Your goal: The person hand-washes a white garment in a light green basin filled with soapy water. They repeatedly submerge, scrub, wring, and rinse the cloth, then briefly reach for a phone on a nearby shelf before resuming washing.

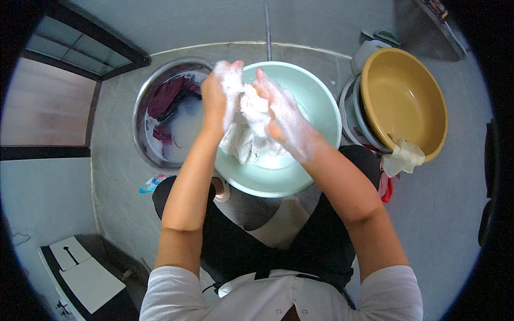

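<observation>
Both of my hands are covered in white suds above a pale green plastic basin (317,92). Bunched between them is a wet white cloth (251,132), whose lower part hangs down into the basin. My left hand (225,94) grips the cloth from its left side, near the rim. From the right, my right hand (283,112) holds the cloth, palm turned inward and thumb raised. Shallow water shows in the bottom of the basin. Foam hides parts of the fingers.
A steel basin (140,96) at left holds cloudy, soapy water and dark red cloth (166,96). At right, a yellow basin (401,100) leans on stacked containers, with a pale cloth (403,156) over its rim. A grey hose (268,32) runs down the wall. A colourful packet (154,182) lies by my left knee.
</observation>
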`<action>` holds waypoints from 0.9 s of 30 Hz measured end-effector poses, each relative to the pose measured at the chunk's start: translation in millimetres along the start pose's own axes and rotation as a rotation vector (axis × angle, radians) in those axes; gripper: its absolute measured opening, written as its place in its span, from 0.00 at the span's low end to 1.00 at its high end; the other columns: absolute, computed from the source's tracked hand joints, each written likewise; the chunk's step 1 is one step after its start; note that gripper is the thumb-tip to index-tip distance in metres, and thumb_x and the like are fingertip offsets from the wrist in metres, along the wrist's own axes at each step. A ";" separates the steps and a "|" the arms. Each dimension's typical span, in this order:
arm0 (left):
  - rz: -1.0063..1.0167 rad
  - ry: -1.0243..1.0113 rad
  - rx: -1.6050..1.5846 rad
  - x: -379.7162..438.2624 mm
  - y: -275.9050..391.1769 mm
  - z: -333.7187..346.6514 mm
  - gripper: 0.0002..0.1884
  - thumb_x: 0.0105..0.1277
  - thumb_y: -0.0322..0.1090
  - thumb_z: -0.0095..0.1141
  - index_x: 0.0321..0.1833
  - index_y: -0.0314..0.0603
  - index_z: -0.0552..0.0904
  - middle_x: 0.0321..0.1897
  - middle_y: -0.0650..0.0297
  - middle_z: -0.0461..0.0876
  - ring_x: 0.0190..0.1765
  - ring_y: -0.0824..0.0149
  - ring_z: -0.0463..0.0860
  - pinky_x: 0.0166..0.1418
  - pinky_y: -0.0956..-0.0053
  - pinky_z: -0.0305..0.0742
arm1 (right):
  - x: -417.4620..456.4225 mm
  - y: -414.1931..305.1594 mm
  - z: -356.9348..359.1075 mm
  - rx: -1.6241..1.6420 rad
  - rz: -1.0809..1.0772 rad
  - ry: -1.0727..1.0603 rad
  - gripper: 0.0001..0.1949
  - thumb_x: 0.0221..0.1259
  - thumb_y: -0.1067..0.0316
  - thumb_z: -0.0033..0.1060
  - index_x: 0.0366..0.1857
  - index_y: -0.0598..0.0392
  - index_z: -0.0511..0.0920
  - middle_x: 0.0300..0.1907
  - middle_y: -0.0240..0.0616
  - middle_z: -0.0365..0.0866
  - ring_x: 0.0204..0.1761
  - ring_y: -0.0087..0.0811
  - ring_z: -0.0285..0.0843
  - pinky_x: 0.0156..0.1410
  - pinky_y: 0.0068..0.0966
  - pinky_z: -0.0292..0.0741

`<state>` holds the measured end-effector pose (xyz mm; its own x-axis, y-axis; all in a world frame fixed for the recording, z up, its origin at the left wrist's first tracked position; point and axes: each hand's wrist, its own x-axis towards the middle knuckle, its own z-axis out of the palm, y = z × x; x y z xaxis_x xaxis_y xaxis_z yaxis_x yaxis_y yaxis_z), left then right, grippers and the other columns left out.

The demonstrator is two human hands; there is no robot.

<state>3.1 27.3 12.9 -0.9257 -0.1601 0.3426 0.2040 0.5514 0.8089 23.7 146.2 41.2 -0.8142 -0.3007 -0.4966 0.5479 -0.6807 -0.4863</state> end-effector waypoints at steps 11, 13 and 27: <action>-0.177 -0.571 -0.212 -9.1 -11.3 -16.6 0.14 0.50 0.39 0.65 0.37 0.40 0.80 0.32 0.68 0.77 0.35 0.74 0.75 0.40 0.82 0.69 | 32.6 -14.7 -45.8 -0.944 -0.508 -0.376 0.16 0.57 0.54 0.58 0.36 0.59 0.74 0.35 0.37 0.77 0.38 0.26 0.75 0.46 0.21 0.71; -0.238 -0.530 -0.382 -6.9 -14.2 -33.4 0.10 0.51 0.38 0.62 0.31 0.42 0.78 0.28 0.69 0.75 0.33 0.76 0.72 0.38 0.84 0.66 | 9.9 -25.8 -29.1 -1.117 -0.515 -0.351 0.18 0.50 0.60 0.64 0.39 0.61 0.73 0.38 0.43 0.78 0.42 0.31 0.76 0.51 0.25 0.71; -0.532 -0.234 -1.028 3.1 -38.2 -52.7 0.07 0.59 0.36 0.57 0.34 0.41 0.76 0.29 0.66 0.78 0.33 0.71 0.77 0.39 0.77 0.73 | 20.4 -39.3 -49.9 -1.872 -0.852 -0.032 0.11 0.48 0.67 0.55 0.37 0.54 0.74 0.37 0.46 0.75 0.42 0.44 0.75 0.50 0.35 0.71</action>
<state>9.2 -37.4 8.2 -0.9857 0.0423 -0.1630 -0.1634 -0.4746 0.8649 -4.9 200.2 14.3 -0.9071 -0.3683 0.2040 -0.4182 0.7325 -0.5371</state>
